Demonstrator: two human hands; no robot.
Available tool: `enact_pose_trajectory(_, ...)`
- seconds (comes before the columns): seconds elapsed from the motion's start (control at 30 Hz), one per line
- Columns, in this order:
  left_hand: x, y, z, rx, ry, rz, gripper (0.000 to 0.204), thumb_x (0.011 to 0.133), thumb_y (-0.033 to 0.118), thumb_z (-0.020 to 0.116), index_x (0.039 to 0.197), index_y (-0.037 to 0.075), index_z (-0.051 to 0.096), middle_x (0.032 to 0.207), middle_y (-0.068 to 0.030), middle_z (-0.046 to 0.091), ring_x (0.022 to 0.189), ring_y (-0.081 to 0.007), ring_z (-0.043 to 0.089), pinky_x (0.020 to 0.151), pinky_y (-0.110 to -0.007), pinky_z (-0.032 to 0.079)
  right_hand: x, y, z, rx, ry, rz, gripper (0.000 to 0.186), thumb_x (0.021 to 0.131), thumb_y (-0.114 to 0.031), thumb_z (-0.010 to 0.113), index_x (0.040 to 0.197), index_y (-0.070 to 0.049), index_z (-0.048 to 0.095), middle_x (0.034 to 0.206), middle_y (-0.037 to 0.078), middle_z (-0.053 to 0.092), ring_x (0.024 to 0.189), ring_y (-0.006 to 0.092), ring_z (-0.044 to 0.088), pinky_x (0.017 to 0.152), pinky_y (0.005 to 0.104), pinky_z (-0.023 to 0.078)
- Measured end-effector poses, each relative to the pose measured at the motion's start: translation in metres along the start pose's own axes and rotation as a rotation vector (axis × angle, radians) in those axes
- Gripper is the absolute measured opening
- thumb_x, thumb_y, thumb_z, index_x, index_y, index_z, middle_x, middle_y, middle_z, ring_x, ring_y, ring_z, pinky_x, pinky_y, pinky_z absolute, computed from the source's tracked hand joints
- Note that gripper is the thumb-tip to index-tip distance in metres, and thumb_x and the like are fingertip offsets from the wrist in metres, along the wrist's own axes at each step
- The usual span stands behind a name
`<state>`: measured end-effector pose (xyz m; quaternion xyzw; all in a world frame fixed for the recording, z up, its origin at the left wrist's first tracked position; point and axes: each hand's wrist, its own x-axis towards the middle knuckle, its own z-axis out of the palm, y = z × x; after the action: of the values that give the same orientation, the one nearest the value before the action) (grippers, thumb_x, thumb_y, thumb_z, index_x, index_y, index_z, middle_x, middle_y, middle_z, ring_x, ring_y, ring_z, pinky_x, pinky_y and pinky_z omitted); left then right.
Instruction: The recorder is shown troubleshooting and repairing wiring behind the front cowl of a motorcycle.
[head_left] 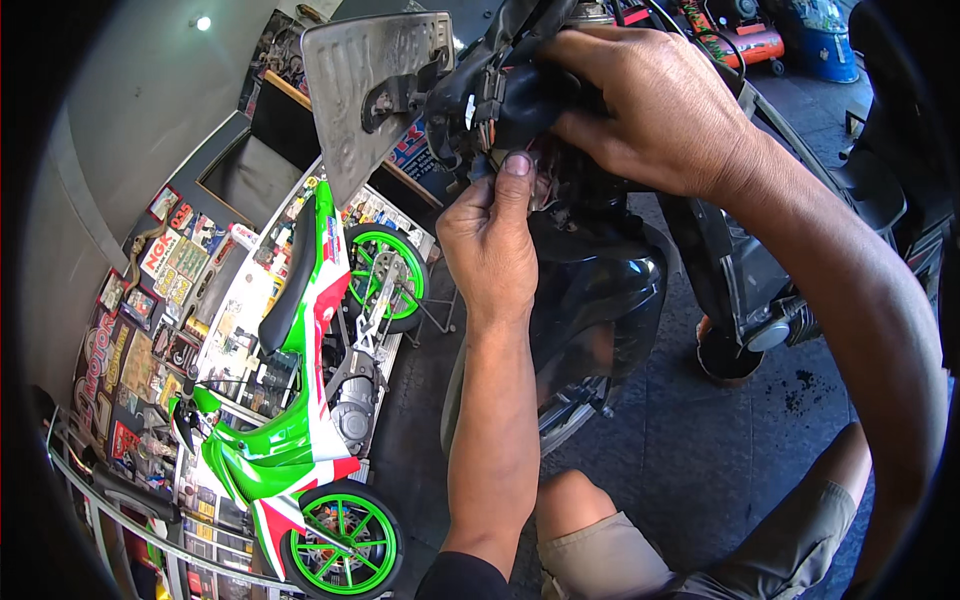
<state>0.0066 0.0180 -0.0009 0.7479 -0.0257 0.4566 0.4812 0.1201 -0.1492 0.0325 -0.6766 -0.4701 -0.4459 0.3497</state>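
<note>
Both of my hands work close together at the front of a black motorbike, among dark parts and wiring. My left hand (490, 240) is closed, its thumb pressed down against the bent fingers beside some thin wires. What it pinches is hidden. My right hand (665, 115) reaches in from the right, fingers and thumb curled around the far side of a rounded black part (532, 105); its fingertips are hidden. A black wire connector (488, 95) hangs just left of that part. Below my hands is the glossy black front fender (590, 290).
A bare metal plate (375, 90) juts out left of my hands. A green, white and red motorbike (290, 430) stands at the left by crowded shelves. At the right are a dark container (730, 358) on the floor, a red tank (752, 45) and a blue drum (822, 45).
</note>
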Motion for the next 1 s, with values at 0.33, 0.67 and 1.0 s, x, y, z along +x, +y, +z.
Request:
enact_pose_trajectory(0.33, -0.014, 0.008, 0.007, 0.087, 0.026, 0.084, 0.023, 0.1, 0.018, 0.075, 0.096, -0.004, 0.075, 0.083, -0.0001, 0.07, 0.078, -0.0056, 0.053, 0.072, -0.024, 0.044, -0.001, -0.004, -0.004, 0.153, 0.063, -0.073, 0.049, 0.081, -0.006, 0.073, 0.129, -0.01, 0.06, 0.105, 0.015, 0.076, 0.095, 0.0353, 0.075, 0.082, 0.0435, 0.061)
enact_pose_trajectory(0.67, -0.021, 0.002, 0.04, 0.544, 0.247, 0.247, 0.018, 0.09, 0.011, 0.081, 0.092, -0.005, 0.074, 0.076, 0.0017, 0.064, 0.069, -0.0038, 0.049, 0.062, -0.023, 0.041, -0.001, 0.004, -0.012, 0.172, -0.039, -0.036, 0.041, 0.079, -0.014, 0.072, 0.116, -0.004, 0.057, 0.077, 0.019, 0.068, 0.074, 0.0419, 0.071, 0.065, 0.0486, 0.056)
enact_pose_trajectory(1.0, -0.008, 0.015, 0.011, 0.043, -0.121, -0.003, 0.01, 0.093, 0.005, 0.071, 0.098, -0.002, 0.075, 0.092, -0.0017, 0.071, 0.085, -0.0086, 0.06, 0.079, -0.024, 0.046, -0.001, 0.002, -0.014, 0.139, -0.066, 0.03, 0.042, 0.079, -0.015, 0.071, 0.117, -0.005, 0.057, 0.08, 0.02, 0.069, 0.078, 0.0415, 0.071, 0.068, 0.0505, 0.056)
